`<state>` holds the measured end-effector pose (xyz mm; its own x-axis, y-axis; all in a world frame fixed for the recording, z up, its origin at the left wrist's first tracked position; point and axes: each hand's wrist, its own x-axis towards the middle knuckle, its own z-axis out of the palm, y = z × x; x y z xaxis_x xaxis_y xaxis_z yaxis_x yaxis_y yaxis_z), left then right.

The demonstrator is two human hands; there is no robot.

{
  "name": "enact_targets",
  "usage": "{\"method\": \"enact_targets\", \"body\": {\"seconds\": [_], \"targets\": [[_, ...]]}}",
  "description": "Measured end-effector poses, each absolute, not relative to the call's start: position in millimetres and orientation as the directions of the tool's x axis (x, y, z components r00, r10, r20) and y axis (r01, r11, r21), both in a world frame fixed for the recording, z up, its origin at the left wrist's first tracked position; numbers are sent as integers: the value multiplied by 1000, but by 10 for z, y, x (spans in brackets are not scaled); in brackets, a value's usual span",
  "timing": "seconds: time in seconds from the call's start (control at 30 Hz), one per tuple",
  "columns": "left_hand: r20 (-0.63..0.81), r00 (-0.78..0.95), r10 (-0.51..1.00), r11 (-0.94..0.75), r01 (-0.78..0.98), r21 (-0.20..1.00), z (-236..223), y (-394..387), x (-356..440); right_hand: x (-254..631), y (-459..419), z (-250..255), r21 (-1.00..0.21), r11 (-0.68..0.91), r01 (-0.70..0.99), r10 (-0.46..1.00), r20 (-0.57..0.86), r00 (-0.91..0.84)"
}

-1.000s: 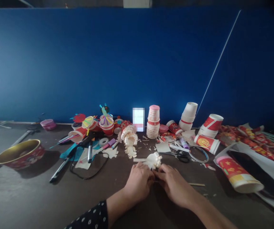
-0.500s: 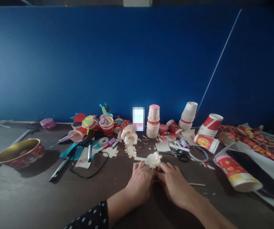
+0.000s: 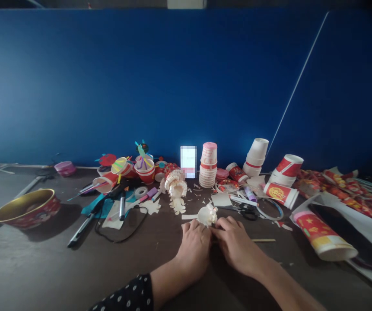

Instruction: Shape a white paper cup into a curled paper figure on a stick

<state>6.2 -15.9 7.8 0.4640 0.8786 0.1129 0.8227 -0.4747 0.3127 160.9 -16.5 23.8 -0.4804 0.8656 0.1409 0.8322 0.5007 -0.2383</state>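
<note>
White paper piece (image 3: 207, 214): twelve o'clock, just beyond the fingertips.
Left hand (image 3: 194, 247), right hand (image 3: 237, 247): curled close together — pinch hidden, cannot tell.
Thin stick (image 3: 265, 240): three o'clock (past the right hand), shifted farther away — probably being worked underneath.

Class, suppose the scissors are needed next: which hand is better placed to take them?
Probably the right hand: the scissors lie just beyond it. The left hand is farther off, on the right hand's other side.
</note>
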Motion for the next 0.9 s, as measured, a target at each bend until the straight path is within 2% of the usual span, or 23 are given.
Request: {"method": "enact_targets", "body": {"seconds": [0.17,0.27,0.37,0.47,0.63,0.9], "targets": [[113,429,896,-440,830,343,77,-143,74,1693,-134,291,-317,481,817,876,208,-435],[148,421,895,-445,821,357,58,-112,70,1683,-172,343,-337,483,808,876,177,-449],[178,417,891,-453,798,397,55,-75,52,1644,-234,359,-325,490,809,869,103,-484],[150,418,896,-439,782,444,90,-47,10,1620,-288,345,-291,491,821,867,69,-494],[114,432,895,-423,736,528,119,-23,-70,1623,-316,345,-262,503,824,860,61,-506],[136,375,917,-382,726,571,51,-46,-28,1598,-280,330,-265,480,836,874,61,-482]]}}
